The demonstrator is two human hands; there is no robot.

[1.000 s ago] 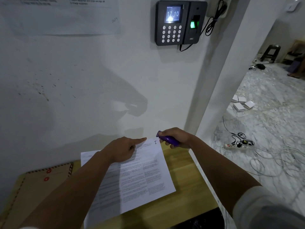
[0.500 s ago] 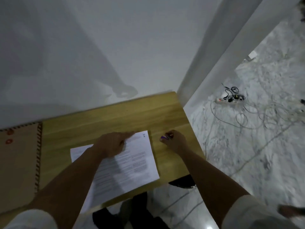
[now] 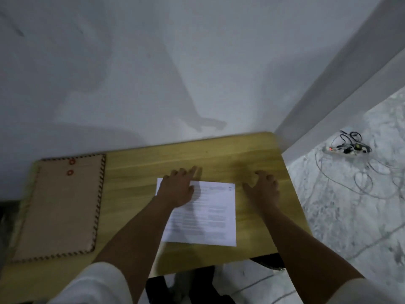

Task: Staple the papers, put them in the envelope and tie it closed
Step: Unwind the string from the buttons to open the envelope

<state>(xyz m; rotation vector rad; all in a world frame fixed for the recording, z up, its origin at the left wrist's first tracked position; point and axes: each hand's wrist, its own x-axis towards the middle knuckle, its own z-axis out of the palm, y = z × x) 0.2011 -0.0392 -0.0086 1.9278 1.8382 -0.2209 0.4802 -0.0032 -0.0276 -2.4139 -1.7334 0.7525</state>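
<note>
papers: the printed sheets [image 3: 203, 213] lie flat on the wooden table [image 3: 219, 154], towards its right half, top edge pointing at the wall. There's a small dark mark at the top right corner, could be a staple, but it's too blurry to call.

left hand: the left hand [image 3: 178, 188] rests flat on the top left part of the papers, fingers spread and reaching past the top edge onto the wood. It's pressing them down, not gripping anything.

right hand: the right hand [image 3: 263, 187] sits on the bare table just beside the right edge of the papers. Fingers look loosely bent. I can't make out a stapler under it or in it (honestly can't tell if there's something small tucked under the palm), so I won't say more than that.

envelope: the brown string-tie envelope [image 3: 63, 205] lies on the left side of the table, well apart from the papers. Its two red button discs [image 3: 70, 166] are at the end nearest the wall. It looks flat and untouched, and I can't see the string wound round anything.

progress: my guess is we're early. Stapling is either just finished or about to happen, can't say which. Sliding the papers into the envelope and tying it are clearly both left to do.

around: pale wall behind the table, marble floor to the right with a power strip [image 3: 348, 148] and a tangle of cables.
</note>
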